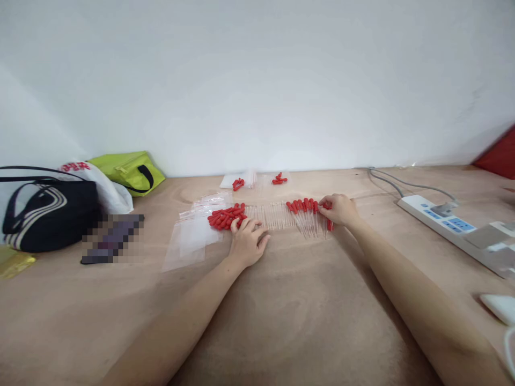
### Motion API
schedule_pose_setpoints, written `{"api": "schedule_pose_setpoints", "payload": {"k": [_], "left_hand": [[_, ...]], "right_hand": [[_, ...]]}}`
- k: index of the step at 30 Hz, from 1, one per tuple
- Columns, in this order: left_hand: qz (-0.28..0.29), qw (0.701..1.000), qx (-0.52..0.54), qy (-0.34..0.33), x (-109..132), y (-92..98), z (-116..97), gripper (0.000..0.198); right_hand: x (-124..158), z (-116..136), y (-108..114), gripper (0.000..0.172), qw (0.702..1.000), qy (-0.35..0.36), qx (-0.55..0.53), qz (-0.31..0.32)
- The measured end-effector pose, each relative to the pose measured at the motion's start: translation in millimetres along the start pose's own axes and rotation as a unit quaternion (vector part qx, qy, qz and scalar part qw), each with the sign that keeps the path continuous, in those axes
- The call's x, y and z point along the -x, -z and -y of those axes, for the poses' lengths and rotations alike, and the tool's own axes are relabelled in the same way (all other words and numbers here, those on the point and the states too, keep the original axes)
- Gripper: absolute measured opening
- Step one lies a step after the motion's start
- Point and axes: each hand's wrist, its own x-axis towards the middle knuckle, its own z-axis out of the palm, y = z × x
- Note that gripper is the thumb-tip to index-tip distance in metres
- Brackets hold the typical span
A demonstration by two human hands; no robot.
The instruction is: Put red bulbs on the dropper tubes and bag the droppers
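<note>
My left hand (pixel 246 245) rests on the table with its fingers apart. Its fingertips reach the edge of a pile of red rubber dropper bulbs (pixel 221 218). To the right of the pile lies a row of thin clear glass tubes (pixel 276 215). Further right, several droppers (pixel 302 207) have red bulbs on their far ends and fan out side by side. At the right end of that row my right hand (pixel 340 210) pinches a red-bulbed dropper; the fingers partly hide it. Another red bulb (pixel 330 224) shows just below this hand.
Clear zip bags (pixel 189 238) lie left of the pile. Behind it are two small bags holding red bulbs (pixel 238 184). A power strip (pixel 446 221) with plugs is at right. A dark bag (pixel 52 214), a green bag (pixel 129 170) and a blurred-out object (pixel 115 238) are at left.
</note>
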Motion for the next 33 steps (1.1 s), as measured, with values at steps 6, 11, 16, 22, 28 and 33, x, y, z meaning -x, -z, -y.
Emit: {"api": "schedule_pose_setpoints", "payload": {"k": [6, 11, 16, 22, 28, 33], "left_hand": [[0.005, 1.0, -0.006, 0.011, 0, 1.2, -1, 0.013], [0.005, 1.0, -0.007, 0.018, 0, 1.0, 0, 0.014], [0.005, 1.0, -0.007, 0.015, 1, 0.3, 0, 0.013], [0.004, 1.0, -0.005, 0.014, 1, 0.3, 1, 0.012], [0.003, 1.0, -0.005, 0.017, 0, 0.6, 0, 0.014], [-0.03, 0.994, -0.024, 0.103, -4, -0.6, 1, 0.016]], "right_hand": [[0, 5, 1, 0.026, 0.998, 0.013, 0.058, 0.02], [1, 9, 2, 0.027, 0.994, 0.038, 0.096, 0.039], [3, 9, 1, 0.03, 0.995, 0.025, 0.095, 0.03], [3, 8, -1, 0.022, 0.997, 0.028, 0.075, 0.019], [-3, -4, -7, 0.017, 0.992, -0.021, -0.118, -0.024], [-4, -4, -8, 0.024, 0.926, -0.128, -0.352, -0.037]]}}
